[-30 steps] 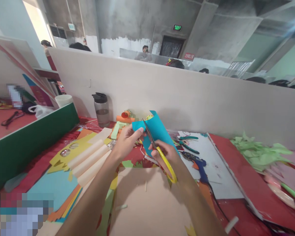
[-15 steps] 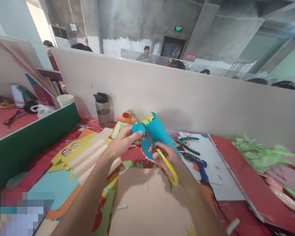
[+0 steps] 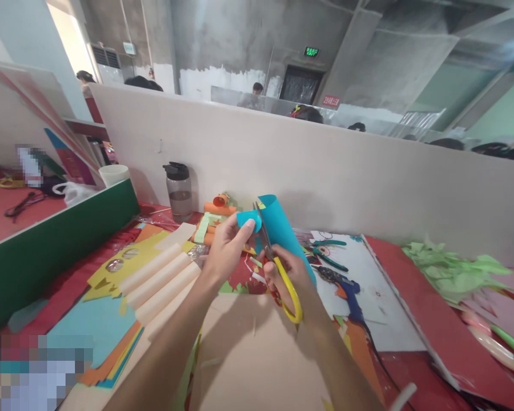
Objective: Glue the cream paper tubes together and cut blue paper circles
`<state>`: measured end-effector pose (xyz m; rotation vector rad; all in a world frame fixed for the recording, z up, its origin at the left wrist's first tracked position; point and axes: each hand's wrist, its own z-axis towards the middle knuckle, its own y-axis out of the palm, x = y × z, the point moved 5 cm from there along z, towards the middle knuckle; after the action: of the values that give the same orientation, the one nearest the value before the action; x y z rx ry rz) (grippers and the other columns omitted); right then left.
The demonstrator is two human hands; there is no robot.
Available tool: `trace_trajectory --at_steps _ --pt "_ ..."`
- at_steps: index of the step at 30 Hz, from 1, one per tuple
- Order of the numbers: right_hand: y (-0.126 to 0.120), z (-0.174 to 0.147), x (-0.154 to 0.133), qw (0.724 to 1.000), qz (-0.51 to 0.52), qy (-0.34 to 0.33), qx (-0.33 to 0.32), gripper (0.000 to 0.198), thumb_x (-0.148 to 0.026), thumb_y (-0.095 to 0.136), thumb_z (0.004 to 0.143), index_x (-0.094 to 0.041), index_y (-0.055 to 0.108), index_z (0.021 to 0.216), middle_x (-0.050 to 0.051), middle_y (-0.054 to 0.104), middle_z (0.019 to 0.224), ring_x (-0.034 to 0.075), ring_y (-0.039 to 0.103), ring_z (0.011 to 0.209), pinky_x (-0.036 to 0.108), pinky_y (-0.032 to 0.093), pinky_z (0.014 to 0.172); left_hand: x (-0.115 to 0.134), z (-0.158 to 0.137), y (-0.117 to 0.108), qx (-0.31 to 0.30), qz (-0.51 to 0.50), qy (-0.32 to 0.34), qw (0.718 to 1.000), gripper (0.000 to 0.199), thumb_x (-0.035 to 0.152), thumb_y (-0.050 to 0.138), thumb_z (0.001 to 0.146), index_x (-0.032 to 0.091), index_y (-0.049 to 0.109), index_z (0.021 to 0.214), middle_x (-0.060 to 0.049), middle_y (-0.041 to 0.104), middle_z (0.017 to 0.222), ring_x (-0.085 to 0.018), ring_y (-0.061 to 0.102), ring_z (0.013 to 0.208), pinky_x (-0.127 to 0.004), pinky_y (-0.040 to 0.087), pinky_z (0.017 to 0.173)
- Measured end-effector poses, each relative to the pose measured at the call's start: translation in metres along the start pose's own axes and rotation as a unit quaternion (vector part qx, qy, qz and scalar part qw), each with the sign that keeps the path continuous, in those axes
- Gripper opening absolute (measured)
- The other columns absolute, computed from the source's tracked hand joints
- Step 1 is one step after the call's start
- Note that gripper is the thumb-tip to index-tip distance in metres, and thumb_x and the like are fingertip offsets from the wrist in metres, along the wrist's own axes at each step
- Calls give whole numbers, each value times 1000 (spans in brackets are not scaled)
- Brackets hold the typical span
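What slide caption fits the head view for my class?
Left hand grips blue paper while the right hand holds yellow-handled scissors.

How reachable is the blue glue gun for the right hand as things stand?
Probably not straight away: the right hand holds the scissors, so its grip is taken. Otherwise the way looks free, with the glue gun lying uncovered to its right.

"EXIT" on a green sign [image 3: 311, 52]

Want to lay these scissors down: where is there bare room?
Mostly bare: the beige sheet between the forearms, and the red board between white paper and green crumpled paper. Crowded: left, with layered papers; farther back, with orange rolls.
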<state>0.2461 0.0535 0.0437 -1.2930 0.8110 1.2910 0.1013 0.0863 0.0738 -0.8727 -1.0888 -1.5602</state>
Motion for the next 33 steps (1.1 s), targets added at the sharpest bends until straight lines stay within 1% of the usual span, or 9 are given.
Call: trace_trajectory --at_steps 4,8,12,14,18,20,23,27,33 --pt "8 -1 2 1000 10 5 9 60 -79 65 74 -22 50 81 -6 43 58 9 35 46 21 30 40 -9 -9 10 76 -21 12 997 34 53 62 89 21 55 77 3 53 63 -12 52 56 -22 44 51" --pt "11 -1 3 1000 0 -1 -10 61 -80 65 74 -21 54 86 -7 42 58 9 36 47 21 32 41 -13 -11 11 95 -44 28 994 33 51 59 92 22 53 79 4 50 64 -11 50 55 -22 45 51" --pt "5 -1 3 999 -4 0 -35 64 -81 59 77 -19 58 93 -5 45 63 9 40 48 21 31 42 -9 -6 2 56 -13 30 998 33 50 58 92 22 50 77 4 50 60 -11 48 53 -22 43 50" --pt "1 -1 2 999 -8 7 -47 65 -82 59 76 -19 59 95 -5 46 64 9 41 48 21 31 43 -6 -2 -4 19 19 28 999 33 49 57 93 21 50 77 4 50 60 -11 48 54 -22 44 52" --pt "-3 -1 1 996 -5 17 -86 66 -81 61 76 -19 58 97 -6 46 60 8 37 47 21 28 43 -2 3 -13 -64 55 35 996 33 47 56 95 21 50 75 3 51 62 -11 48 56 -23 44 55" --pt "-4 -1 3 995 -1 20 -96 65 -80 62 76 -18 58 97 -6 46 59 8 36 47 21 27 43 -2 4 -15 -90 62 41 993 33 46 55 95 21 50 75 3 51 62 -11 48 56 -24 43 55" --pt "-4 -1 7 995 6 26 -92 63 -79 61 78 -19 57 98 -7 45 58 8 35 45 21 25 42 -3 5 -16 -109 65 33 991 34 47 55 95 21 50 75 3 51 61 -12 49 55 -24 43 56" --pt "-3 -1 6 996 10 35 -86 61 -77 62 79 -19 58 95 -7 44 59 7 34 45 21 23 42 -4 5 -17 -115 59 24 991 35 48 56 94 20 50 74 3 51 61 -11 48 55 -24 42 54" --pt "-6 -1 7 995 -7 36 -88 56 -72 62 83 -18 60 94 -6 44 60 7 35 47 20 27 44 -7 6 -22 -141 63 9 988 34 47 55 96 19 51 76 3 52 64 -11 48 57 -23 42 56"
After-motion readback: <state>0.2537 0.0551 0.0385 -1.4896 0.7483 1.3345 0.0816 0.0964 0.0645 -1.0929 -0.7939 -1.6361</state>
